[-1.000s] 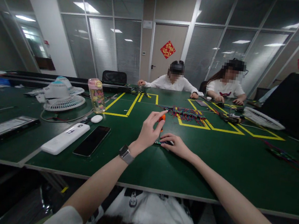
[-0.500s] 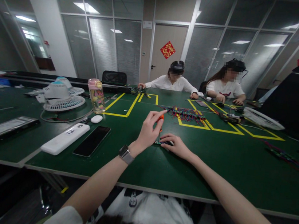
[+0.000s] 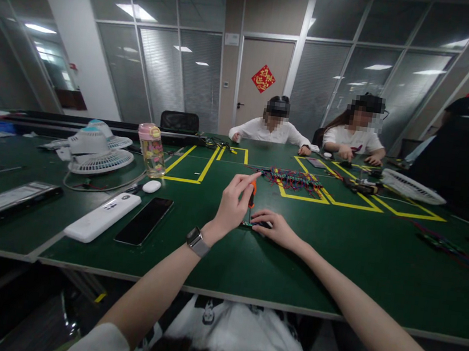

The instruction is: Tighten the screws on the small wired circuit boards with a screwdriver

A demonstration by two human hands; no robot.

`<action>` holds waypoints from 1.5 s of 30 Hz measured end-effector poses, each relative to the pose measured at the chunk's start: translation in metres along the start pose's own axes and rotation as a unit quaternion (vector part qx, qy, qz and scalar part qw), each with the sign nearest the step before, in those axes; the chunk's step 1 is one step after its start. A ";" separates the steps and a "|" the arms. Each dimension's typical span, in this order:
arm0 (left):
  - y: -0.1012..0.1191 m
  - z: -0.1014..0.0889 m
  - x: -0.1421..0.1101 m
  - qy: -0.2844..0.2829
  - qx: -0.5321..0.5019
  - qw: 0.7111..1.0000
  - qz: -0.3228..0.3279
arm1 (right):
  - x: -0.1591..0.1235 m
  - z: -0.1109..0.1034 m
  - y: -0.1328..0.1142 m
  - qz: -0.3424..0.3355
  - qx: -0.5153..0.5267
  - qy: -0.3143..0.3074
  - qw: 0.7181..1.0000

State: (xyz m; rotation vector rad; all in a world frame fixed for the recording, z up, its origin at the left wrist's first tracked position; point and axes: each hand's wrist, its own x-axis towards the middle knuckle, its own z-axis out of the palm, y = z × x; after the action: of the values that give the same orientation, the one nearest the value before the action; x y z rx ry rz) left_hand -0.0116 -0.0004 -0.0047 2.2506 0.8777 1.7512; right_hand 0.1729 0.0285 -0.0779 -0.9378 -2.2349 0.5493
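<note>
My left hand (image 3: 232, 205) pinches the orange handle of a small screwdriver (image 3: 252, 194), held upright with its tip down on a small green part (image 3: 249, 223) on the green table (image 3: 249, 258). A watch sits on that wrist. My right hand (image 3: 274, 227) lies on the table just right of the tool, its fingertips pressed on the small part and holding it down. A bundle of coloured wires (image 3: 292, 178) lies further back inside yellow tape marks.
To the left lie a black phone (image 3: 144, 220), a white power bank (image 3: 102, 216), a white mouse-like thing (image 3: 152, 186), a pink-capped bottle (image 3: 151, 150) and white fans (image 3: 95, 151). Two people sit across the table; another stands at the far right.
My left fingers have shifted round the screwdriver handle, the forefinger now stretched out above it. The person at the far right has risen into view. My right hand stays put.
</note>
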 end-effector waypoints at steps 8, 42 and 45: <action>0.001 0.002 0.001 0.016 0.005 1.000 0.012 | 0.000 0.000 0.000 -0.002 -0.003 -0.003 1.000; 0.002 -0.001 0.001 0.039 0.041 0.998 0.007 | 0.000 0.000 0.001 -0.003 -0.006 -0.002 1.000; 0.001 -0.001 0.001 -0.001 0.012 1.000 0.019 | 0.000 0.000 0.000 -0.004 -0.006 -0.002 1.000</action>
State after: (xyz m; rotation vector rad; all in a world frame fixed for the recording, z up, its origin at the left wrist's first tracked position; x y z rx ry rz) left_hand -0.0119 -0.0016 -0.0033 2.2986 0.8649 1.7634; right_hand 0.1729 0.0290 -0.0779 -0.9342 -2.2474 0.5340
